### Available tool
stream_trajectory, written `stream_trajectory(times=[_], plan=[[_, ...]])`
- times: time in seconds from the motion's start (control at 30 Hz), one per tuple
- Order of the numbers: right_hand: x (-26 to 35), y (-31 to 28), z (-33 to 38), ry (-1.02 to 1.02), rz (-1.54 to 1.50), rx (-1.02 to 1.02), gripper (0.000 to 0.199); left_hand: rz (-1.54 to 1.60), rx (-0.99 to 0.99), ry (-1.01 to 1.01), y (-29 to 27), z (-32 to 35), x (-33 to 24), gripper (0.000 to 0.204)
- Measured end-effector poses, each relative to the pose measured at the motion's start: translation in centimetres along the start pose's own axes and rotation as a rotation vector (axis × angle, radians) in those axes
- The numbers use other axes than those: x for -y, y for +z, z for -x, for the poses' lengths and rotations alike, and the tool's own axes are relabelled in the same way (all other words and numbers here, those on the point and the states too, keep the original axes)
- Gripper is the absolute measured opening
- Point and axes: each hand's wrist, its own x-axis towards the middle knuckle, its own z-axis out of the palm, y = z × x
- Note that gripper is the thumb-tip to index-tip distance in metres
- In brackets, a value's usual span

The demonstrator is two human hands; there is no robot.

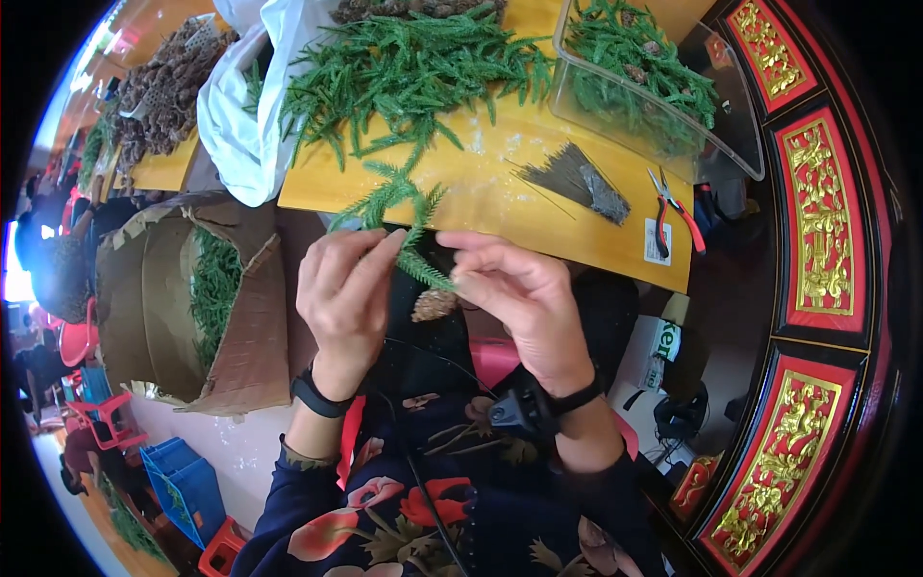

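Note:
An artificial pine sprig (394, 197) with several green needled twigs is held between my two hands, over my lap at the table's near edge. My left hand (346, 279) is closed on its base, the fingers pinched together. My right hand (519, 293) pinches the tip of one lower twig between thumb and forefinger. A brown pine cone (435, 305) hangs just below that twig, beside the right fingertips; how it is fastened is hidden. Beyond my hands, a heap of loose green sprigs (413, 77) covers the far part of the yellow table (461, 192).
On the table's right lie a bundle of thin dark wires (567, 181) and red-handled pliers (663, 207). A clear plastic bin (654, 120) holds more sprigs and cones. A white plastic bag (245, 115) and an open cardboard box (240, 356) are left. Carved red-and-gold panels (817, 221) stand right.

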Motion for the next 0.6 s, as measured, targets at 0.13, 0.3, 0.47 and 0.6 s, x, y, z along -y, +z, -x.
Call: stream_trajectory(times=[0.13, 0.3, 0.47, 0.6], plan=[[-1.2, 0.0, -0.6, 0.037, 0.025, 0.031, 0.005, -0.230, -0.024, 0.177, 0.2, 0.5, -1.1, 0.027], [-1.4, -0.5, -1.1, 0.084, -0.044, 0.099, 0.007, -0.147, 0.032, 0.190, 0.2, 1.3, -1.3, 0.028], [-0.3, -1.7, -0.7, 0.176, -0.116, 0.180, 0.006, 0.033, 0.152, 0.123, -1.5, 0.5, -2.4, 0.029], [0.8, -3.4, -0.5, 0.150, 0.019, 0.439, 0.004, 0.132, 0.039, 0.025, -1.8, -0.5, -2.3, 0.029]])
